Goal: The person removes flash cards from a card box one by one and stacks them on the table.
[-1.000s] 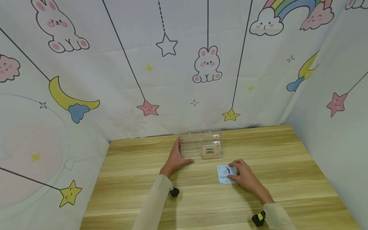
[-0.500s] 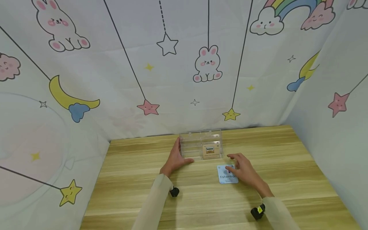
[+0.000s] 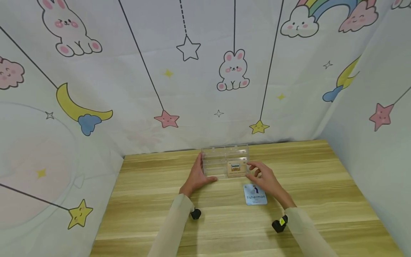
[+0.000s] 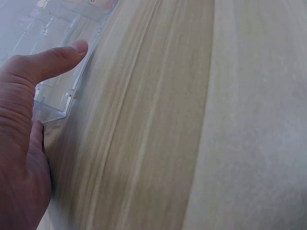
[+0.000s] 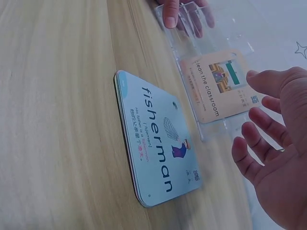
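A clear plastic divided card holder (image 3: 214,162) stands at the back of the table. My left hand (image 3: 195,178) holds its left end, thumb (image 4: 62,60) along the front and fingers at the side. In its right front compartment sits an orange "clean the classroom" card (image 5: 216,86). My right hand (image 3: 264,178) is at the holder's right end, its fingers loosely bent and spread around the card's corner. Nothing is plainly pinched there; contact is hard to tell. A stack of blue cards (image 5: 156,139), "fisherman" on top, lies flat on the table, just in front of the holder.
The wood-grain table (image 3: 144,200) runs back to a white curtain (image 3: 199,85) printed with rabbits and stars, close behind the card holder. Another white wall (image 3: 379,150) rises on the right. Black wrist cameras sit on both forearms.
My right hand has let go of the blue card stack and moved up and left to the card holder's right end. The stack stays on the table. My left hand has stayed in place.
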Available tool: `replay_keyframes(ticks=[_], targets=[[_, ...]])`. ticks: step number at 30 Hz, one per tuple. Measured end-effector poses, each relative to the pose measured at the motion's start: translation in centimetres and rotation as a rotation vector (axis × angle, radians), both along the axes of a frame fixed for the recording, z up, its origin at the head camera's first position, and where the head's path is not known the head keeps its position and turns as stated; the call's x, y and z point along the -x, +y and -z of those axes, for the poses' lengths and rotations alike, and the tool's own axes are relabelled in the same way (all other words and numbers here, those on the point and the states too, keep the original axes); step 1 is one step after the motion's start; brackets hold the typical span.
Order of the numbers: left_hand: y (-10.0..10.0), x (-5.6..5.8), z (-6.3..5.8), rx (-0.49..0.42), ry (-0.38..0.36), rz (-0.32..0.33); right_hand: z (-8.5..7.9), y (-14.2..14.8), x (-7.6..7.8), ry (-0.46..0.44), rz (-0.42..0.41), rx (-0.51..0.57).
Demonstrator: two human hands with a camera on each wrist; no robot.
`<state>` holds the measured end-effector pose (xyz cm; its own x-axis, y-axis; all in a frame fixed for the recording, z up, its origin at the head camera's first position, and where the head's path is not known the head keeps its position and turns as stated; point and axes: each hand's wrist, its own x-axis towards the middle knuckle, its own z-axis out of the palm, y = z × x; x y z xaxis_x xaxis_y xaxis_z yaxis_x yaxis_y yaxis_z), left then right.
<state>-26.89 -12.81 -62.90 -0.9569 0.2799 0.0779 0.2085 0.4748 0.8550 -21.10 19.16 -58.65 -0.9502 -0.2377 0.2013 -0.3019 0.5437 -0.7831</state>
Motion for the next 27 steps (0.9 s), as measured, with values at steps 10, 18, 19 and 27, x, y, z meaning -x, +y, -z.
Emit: replay_keyframes(ticks=[10, 18, 19, 27], targets=[[0.1, 0.03, 0.08, -0.001, 0.005, 0.001, 0.02, -0.48, 0.67, -0.048, 0.031, 0.028], [0.12, -0.06, -0.11, 0.004, -0.012, -0.01, -0.02, -0.5, 0.83, -0.063, 0.031, 0.023], [0.12, -0.08, -0.12, 0.008, -0.014, -0.012, -0.01, -0.48, 0.84, -0.063, 0.031, 0.022], [0.14, -0.06, -0.03, -0.006, 0.011, -0.004, -0.01, -0.28, 0.71, -0.055, 0.026, 0.022]])
